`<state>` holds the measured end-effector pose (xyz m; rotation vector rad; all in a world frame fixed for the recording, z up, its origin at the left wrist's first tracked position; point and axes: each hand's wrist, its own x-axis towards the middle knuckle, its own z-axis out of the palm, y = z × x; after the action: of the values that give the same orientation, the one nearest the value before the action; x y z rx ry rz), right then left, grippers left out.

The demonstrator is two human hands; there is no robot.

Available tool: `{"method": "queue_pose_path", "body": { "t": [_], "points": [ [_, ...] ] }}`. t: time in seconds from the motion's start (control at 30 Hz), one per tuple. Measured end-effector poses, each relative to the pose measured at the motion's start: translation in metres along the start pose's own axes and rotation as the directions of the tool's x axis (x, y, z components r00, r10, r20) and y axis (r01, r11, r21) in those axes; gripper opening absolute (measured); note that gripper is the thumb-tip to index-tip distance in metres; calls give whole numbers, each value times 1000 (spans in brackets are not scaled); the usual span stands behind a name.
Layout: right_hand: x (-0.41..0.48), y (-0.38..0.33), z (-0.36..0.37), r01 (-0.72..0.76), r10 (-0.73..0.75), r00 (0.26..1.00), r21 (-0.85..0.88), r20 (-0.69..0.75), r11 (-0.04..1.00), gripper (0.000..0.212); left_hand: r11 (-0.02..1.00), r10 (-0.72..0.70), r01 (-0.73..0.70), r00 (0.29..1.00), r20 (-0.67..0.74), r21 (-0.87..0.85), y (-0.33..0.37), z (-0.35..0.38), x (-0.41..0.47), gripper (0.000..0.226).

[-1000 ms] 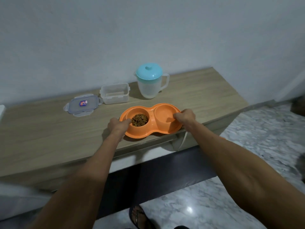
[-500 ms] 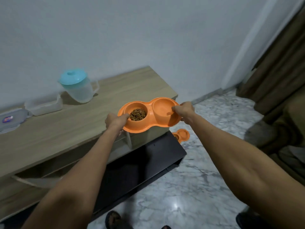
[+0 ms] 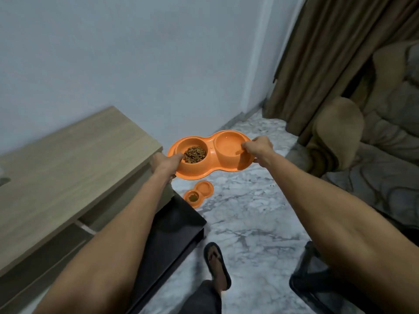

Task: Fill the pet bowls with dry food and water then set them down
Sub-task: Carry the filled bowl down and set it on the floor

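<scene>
Holding double bowl [image 3: 210, 152] | left grip [image 3: 166, 164] clamps kibble [image 3: 194, 154] end, right grip [image 3: 257, 147] the other | long axis grip-to-grip | floor [image 3: 249, 211] spot below, beside second bowl [image 3: 198, 194]

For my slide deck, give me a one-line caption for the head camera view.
Left hand and right hand hold an orange bowl with kibble above the floor, where a second bowl sits.

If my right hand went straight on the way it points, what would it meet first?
The right hand grips the orange double bowl, first in line; beyond, probably the pale wall, depth unclear.
</scene>
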<state>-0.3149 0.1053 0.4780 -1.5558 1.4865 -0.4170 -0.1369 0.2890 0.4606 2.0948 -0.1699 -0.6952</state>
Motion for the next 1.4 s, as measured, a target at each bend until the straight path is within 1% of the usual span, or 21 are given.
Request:
{"method": "queue_pose_path", "body": {
  "t": [0.17, 0.27, 0.4, 0.47, 0.53, 0.67, 0.77, 0.83, 0.9, 0.97, 1.1, 1.17, 1.23, 1.33, 1.4],
  "points": [
    [95, -3, -37, -19, 17, 998, -25, -58, 1000, 28, 1000, -14, 14, 999, 32, 9, 56, 86, 50, 42],
    [152, -8, -55, -19, 15, 997, -59, -77, 998, 20, 999, -31, 30, 998, 51, 18, 89, 134, 81, 35],
    [223, -20, -73, -38, 31, 996, -89, -87, 995, 21, 998, -66, 66, 997, 45, 2, 126, 188, 117, 37],
    [254, -24, -79, -51, 45, 996, -89, -73, 995, 28, 997, -78, 78, 996, 45, -1, 141, 210, 132, 36],
    [288, -28, -83, -52, 47, 997, -84, -64, 995, 37, 995, -99, 100, 994, 37, -25, 155, 233, 151, 40],
    [363, -31, -80, -37, 37, 999, -81, -4, 996, 46, 988, -146, 147, 989, 12, -52, 171, 279, 195, 45],
    [425, -29, -71, -15, 19, 998, -79, 55, 997, 50, 979, -180, 176, 983, -29, -103, 177, 314, 222, 36],
    [467, -27, -60, 24, -13, 994, -99, 111, 995, 51, 972, -206, 195, 976, -74, -132, 175, 340, 240, 36],
    [504, -25, -48, 64, -43, 986, -125, 162, 990, 52, 959, -238, 214, 965, -115, -184, 168, 365, 260, 44],
    [539, -21, -32, 89, -55, 975, -150, 215, 985, 52, 944, -296, 265, 944, -149, -194, 161, 386, 280, 51],
    [607, 4, 14, 112, -57, 952, -169, 301, 979, 58, 925, -359, 319, 910, -207, -205, 142, 424, 322, 30],
    [640, 25, 44, 119, -54, 943, -180, 329, 977, 59, 917, -387, 347, 894, -227, -197, 120, 444, 352, 25],
    [672, 49, 79, 131, -62, 936, -178, 347, 975, 59, 906, -407, 361, 884, -228, -220, 89, 463, 387, 30],
    [714, 94, 133, 141, -72, 926, -163, 370, 976, 59, 898, -419, 366, 881, -220, -244, 34, 494, 442, 51],
    [740, 132, 171, 141, -72, 923, -158, 378, 977, 57, 898, -422, 371, 879, -222, -238, -9, 518, 478, 53]
  ]
}}
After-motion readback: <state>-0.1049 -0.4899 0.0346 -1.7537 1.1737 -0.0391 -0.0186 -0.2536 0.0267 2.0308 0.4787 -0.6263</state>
